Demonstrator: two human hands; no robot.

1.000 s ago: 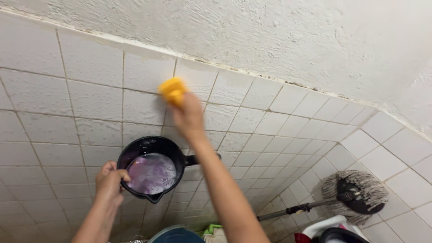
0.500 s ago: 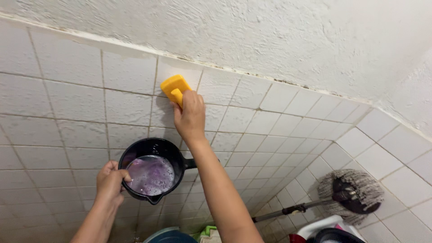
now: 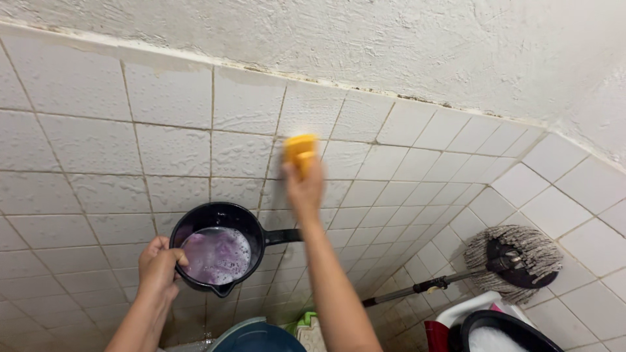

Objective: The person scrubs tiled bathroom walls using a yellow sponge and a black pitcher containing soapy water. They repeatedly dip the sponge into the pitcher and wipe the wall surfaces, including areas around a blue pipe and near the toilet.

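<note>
My right hand (image 3: pixel 304 189) presses a yellow sponge (image 3: pixel 299 150) flat against the white tiled wall (image 3: pixel 176 146), a few tiles below the rough plaster border. My left hand (image 3: pixel 158 264) grips the rim of a black saucepan (image 3: pixel 218 244) held up close to the wall. The pan holds foamy purple liquid, and its handle points right, behind my right forearm. The tiles around the sponge look wet.
A string mop (image 3: pixel 512 257) with a dark handle leans in the corner at lower right. Below it sits a black bucket (image 3: pixel 505 332) beside a white and red container. A dark blue round object (image 3: pixel 254 339) and a green cloth lie at the bottom edge.
My right hand slid the sponge to the right and down across the tiles, and is blurred with motion. The pan in my left hand has barely moved.
</note>
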